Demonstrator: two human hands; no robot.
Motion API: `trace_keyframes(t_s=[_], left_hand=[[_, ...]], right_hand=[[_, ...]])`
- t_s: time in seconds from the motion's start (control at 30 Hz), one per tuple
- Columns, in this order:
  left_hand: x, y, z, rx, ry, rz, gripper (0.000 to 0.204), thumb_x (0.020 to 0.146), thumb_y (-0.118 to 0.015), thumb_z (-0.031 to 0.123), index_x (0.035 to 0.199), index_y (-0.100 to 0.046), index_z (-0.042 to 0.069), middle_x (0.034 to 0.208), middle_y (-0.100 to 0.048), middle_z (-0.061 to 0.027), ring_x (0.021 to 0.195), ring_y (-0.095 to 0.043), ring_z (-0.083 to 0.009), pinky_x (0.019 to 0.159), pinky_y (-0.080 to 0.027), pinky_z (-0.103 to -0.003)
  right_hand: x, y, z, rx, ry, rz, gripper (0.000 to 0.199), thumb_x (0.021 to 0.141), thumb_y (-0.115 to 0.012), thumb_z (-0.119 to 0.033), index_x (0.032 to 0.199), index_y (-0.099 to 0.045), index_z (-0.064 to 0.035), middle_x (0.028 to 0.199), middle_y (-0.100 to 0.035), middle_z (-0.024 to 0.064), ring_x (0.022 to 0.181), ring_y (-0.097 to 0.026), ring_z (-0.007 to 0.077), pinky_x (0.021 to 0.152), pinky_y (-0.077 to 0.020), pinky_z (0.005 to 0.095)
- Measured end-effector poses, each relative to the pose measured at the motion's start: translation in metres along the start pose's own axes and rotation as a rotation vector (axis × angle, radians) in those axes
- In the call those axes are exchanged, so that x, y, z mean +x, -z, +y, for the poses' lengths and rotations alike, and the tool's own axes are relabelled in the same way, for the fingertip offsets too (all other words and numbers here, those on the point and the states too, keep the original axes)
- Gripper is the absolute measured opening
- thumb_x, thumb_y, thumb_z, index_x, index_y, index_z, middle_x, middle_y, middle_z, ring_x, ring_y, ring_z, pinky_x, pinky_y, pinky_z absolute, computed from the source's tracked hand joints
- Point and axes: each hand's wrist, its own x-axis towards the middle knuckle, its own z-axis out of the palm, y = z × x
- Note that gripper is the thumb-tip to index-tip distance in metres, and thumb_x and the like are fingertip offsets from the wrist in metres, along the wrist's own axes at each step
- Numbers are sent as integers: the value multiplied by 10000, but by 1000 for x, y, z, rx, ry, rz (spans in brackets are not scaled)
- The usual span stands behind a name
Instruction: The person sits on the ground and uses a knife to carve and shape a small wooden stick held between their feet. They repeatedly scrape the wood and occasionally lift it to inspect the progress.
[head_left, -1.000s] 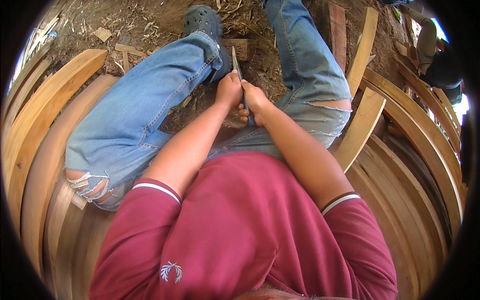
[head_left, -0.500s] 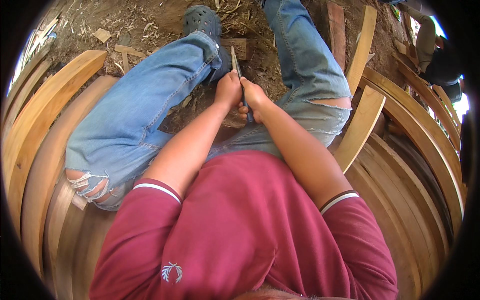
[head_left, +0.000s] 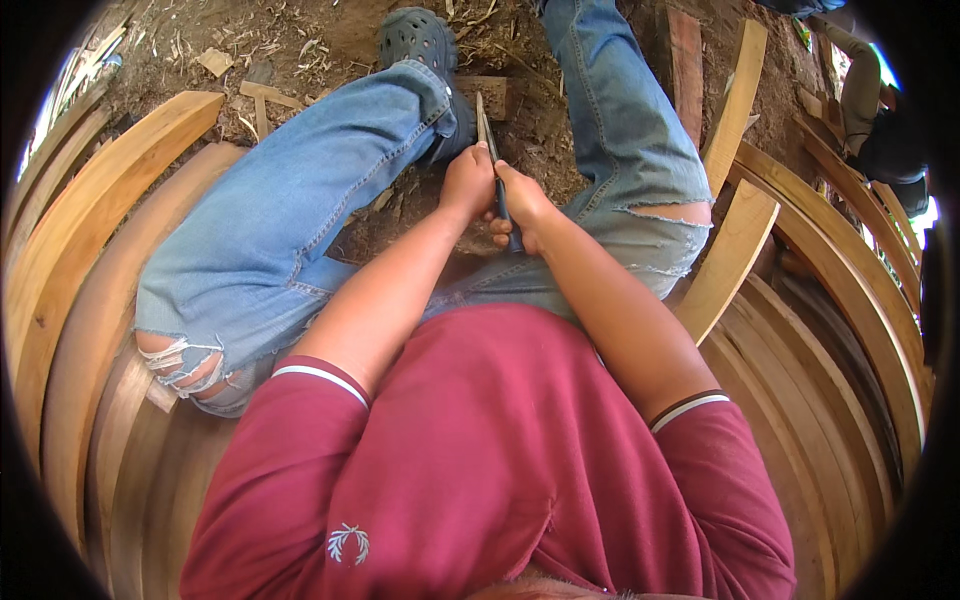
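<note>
Both my hands are close together between my knees, over the ground. My right hand (head_left: 524, 205) is closed around the dark handle (head_left: 514, 240) of a slim tool, its butt end sticking out below the fingers. My left hand (head_left: 470, 182) is closed just beside it, fingers wrapped round a slim, pale pointed piece (head_left: 481, 112) that lies along the tool's dark, narrow front part (head_left: 489, 135). Both point away from me. The fingers hide where the two meet, and I cannot make out their exact kind. Beyond the tips, a short wooden block (head_left: 497, 97) lies on the dirt by my shoe (head_left: 417, 38).
Curved wooden planks (head_left: 120, 180) are stacked at my left, and more curved boards (head_left: 840, 240) at my right. A short board (head_left: 728, 255) leans beside my right knee. Wood chips (head_left: 215, 62) litter the dirt. Another person's leg (head_left: 860, 85) shows at the far right.
The whole picture has shifted slightly to the right. Relative to my legs, my hands have hardly moved, and both keep their hold.
</note>
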Motion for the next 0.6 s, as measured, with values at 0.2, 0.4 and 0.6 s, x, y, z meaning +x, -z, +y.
trace_keyframes(t_s=[0.2, 0.4, 0.6], left_hand=[[-1, 0, -4, 4, -4, -44, 534, 1037, -303, 374, 1008, -642, -38, 1019, -661, -289, 995, -612, -456, 873, -442, -492], [0, -2, 0, -7, -2, -31, 520, 1034, -325, 377, 996, -637, -37, 980, -657, -289, 961, -615, -452, 842, -442, -490], [-1, -2, 0, -37, -32, 2, 463, 1040, -364, 356, 941, -625, -14, 921, -664, -261, 855, -635, -434, 786, -482, -494]], right_hand=[[9, -6, -1, -6, 83, 63, 402, 1037, -366, -505, 968, -483, -127, 673, -456, 44, 393, -356, 139, 371, -356, 320], [23, -8, -11, -54, 45, 74, 373, 1038, -357, -502, 963, -487, -160, 692, -455, 27, 406, -367, 122, 374, -359, 310], [3, -1, 8, 69, 78, 69, 347, 1043, -368, -477, 974, -487, -158, 719, -468, 27, 418, -370, 124, 379, -351, 319]])
